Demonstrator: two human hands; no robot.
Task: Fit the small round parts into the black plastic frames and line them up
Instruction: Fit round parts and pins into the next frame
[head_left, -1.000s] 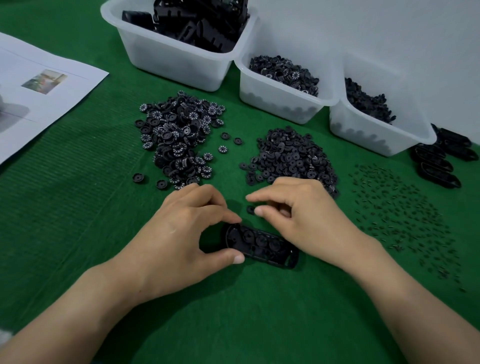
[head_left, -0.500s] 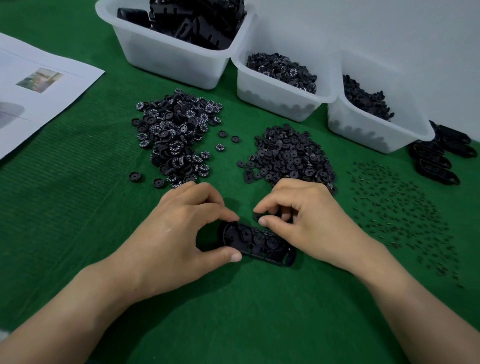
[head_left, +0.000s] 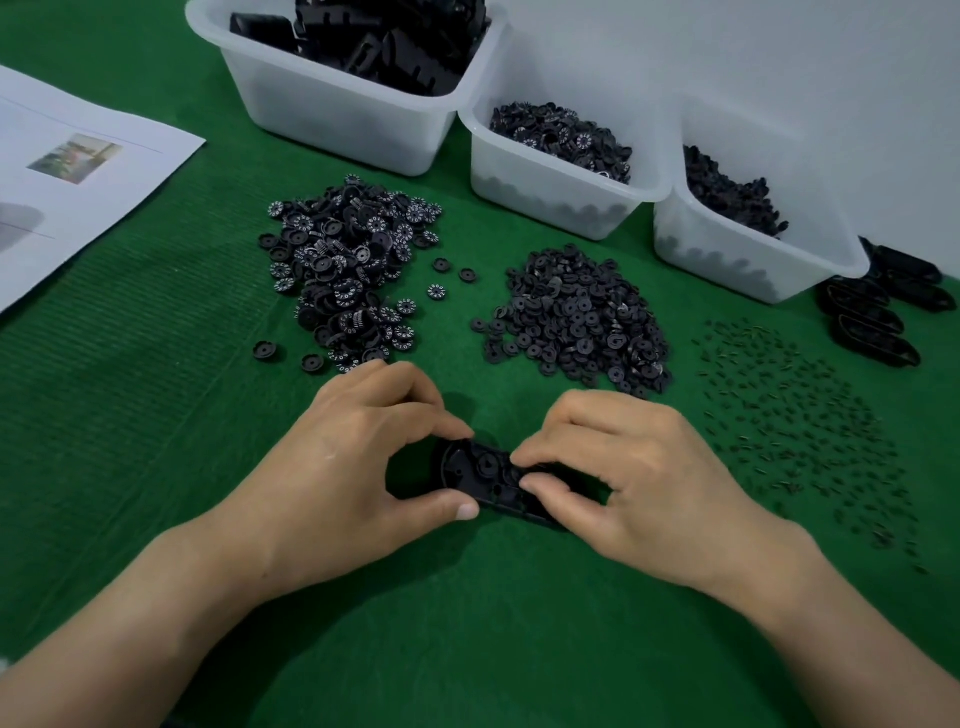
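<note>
- Black plastic frame (head_left: 480, 470): lies flat on the green table (head_left: 130, 415), near the front, between both hands. Its rounded left end shows round seats. Its right half is hidden under the right hand.
- Left hand (head_left: 343, 467): comes in from lower left, wrist low and palm arched. Index fingertip (head_left: 452, 428) on the frame's far edge, thumb (head_left: 447, 512) on its near edge, so the fingers pinch the left end.
- Right hand (head_left: 639, 483): comes in from lower right, knuckles up. The fingers (head_left: 540, 457) are curled, with index and thumb tips pressed to the frame's middle. Whether a round part sits between them cannot be made out.
- Numbered wheels (head_left: 348, 270): loose heap beyond the left hand, with a few strays beside it.
- Plain discs (head_left: 576, 317): loose heap beyond the right hand.
- Small pins (head_left: 795, 415): scattered thinly to the right, too small to describe.
- Large tub (head_left: 337, 104): at the back, holds black frames. Its top is cut off.
- Middle tub (head_left: 550, 176): holds numbered wheels.
- Right tub (head_left: 737, 249): dark contents, hard to tell apart.
- Other frames (head_left: 872, 317): a row at the far right, partly behind the right tub.
- Paper sheet (head_left: 78, 171): at the left edge, cut off.
</note>
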